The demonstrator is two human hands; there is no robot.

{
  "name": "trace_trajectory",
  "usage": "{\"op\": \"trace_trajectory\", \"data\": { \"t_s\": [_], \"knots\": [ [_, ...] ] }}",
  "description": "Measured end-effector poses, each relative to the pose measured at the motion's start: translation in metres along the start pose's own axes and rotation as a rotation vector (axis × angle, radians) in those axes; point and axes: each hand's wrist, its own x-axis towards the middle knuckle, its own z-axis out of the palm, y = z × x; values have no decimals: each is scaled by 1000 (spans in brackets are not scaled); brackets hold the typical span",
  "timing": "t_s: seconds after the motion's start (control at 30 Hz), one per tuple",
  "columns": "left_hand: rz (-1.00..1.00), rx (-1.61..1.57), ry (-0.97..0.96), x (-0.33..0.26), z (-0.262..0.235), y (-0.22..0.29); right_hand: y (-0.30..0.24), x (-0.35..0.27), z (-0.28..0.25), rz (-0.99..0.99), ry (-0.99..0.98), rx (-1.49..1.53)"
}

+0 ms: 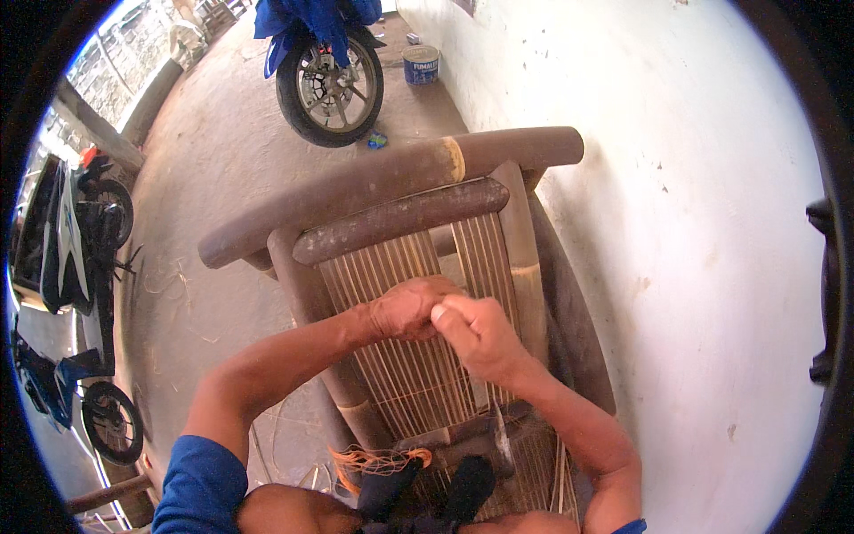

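In front of me is a bamboo chair [391, 209] with thick brown poles and a back of thin upright bamboo slats [418, 374]. A gap shows between the slats in the upper part of the back. My left hand [414, 309] is closed at that gap, its back turned toward me. Pressed against it, my right hand [483, 336] is closed too, thumb on top. Whatever the fingers grip is hidden. Below them, a knife-like blade [503, 436] rests by the seat's back edge. A bundle of orange strands [378, 461] lies at the seat's left.
A white wall [703, 267] stands close on the right. Beyond the chair are a blue motorbike's wheel [329, 89] and a blue bucket [421, 65]. More motorbikes [76, 231] are parked at the left. Thin strips lie on the concrete floor [187, 294].
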Motion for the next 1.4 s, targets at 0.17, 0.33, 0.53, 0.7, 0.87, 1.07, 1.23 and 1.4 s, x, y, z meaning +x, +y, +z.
{"op": "trace_trajectory", "data": {
  "t_s": [0.17, 0.33, 0.53, 0.7, 0.87, 1.07, 1.23, 1.4],
  "knots": [
    [-12, -133, 367, 3, 7, 4, 0, 42, -11, -4, 104, 2],
    [142, 58, -49, 1, 12, 0, 0, -31, 11, 14, 19, -128],
    [313, 285, 53, -3, 2, 12, 18, -52, 9, 147, 219, 169],
    [215, 609, 122, 8, -33, 12, 52, -113, 4, 212, 518, 41],
    [144, 757, -16, 30, -33, 3, 92, -176, 46, 449, 396, -132],
    [162, 785, 38, 25, -30, 3, 106, -194, 76, 414, 488, -349],
    [179, 766, 75, 25, -33, 4, 109, -190, 81, 417, 497, -413],
    [218, 850, -40, 32, -32, 0, 112, -188, 77, 396, 431, -379]
  ]
}}
